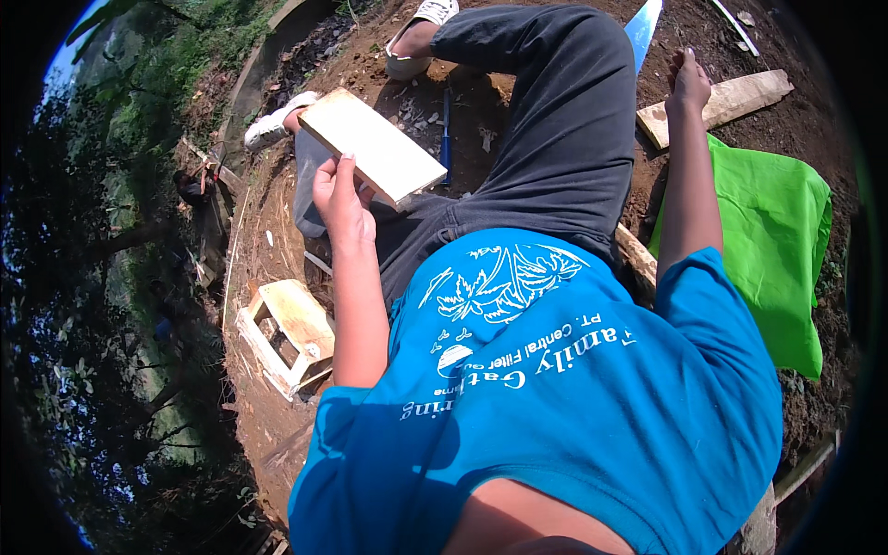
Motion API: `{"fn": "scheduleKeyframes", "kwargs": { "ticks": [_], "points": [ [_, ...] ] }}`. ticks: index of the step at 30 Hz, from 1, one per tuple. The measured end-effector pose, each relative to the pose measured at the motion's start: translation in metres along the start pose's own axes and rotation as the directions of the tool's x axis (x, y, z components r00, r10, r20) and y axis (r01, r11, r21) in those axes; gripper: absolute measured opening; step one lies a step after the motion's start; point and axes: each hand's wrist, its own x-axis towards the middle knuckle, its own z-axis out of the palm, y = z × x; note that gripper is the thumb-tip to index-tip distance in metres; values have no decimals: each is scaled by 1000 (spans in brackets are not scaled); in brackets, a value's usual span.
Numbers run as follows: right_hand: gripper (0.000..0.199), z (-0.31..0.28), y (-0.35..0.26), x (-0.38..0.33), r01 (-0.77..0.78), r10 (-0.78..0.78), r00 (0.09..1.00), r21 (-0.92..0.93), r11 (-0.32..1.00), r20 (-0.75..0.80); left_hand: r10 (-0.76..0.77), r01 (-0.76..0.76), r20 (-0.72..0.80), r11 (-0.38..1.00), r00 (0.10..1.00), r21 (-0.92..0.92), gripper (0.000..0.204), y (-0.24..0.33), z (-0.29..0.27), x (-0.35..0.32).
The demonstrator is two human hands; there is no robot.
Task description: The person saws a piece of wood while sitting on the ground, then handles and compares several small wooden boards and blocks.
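Note:
My left hand (344, 199) is closed on the near end of a flat, pale wooden board (372, 148), thumb on the top face and fingers beneath. The board is tilted above my bent left leg, its other end toward my shoe. My right arm reaches forward on the right. That right hand (689, 83) is over or beside a rough wooden plank (740, 104) on the soil; I cannot tell whether they touch. Its fingers look loosely extended, with nothing visible in them. Left of it, a tapered, shiny blade-like sheet (643, 35) enters from the top edge.
On the ground between my legs lies a thin tool with a blue handle (446, 153), among wood chips. A small open wooden frame (289, 338) stands by my left elbow. Bright green cloth (763, 245) lies to the right. Dense plants (120, 277) border the dirt at left.

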Motion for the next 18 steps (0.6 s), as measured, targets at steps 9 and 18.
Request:
{"fn": "scheduleKeyframes", "kwargs": {
  "ticks": [9, 18],
  "points": [
    [35, -56, 115, -13, -116, 184, 978, -478, 871, 97, 411, -361, 228, 282, 883, 889, 32, -8, 15, 46],
    [36, -82, 123, -5, 52, 51, 988, -627, 777, 145, 16, -294, 295, 165, 955, 942, 29, -101, 0, 91]
  ]
}}
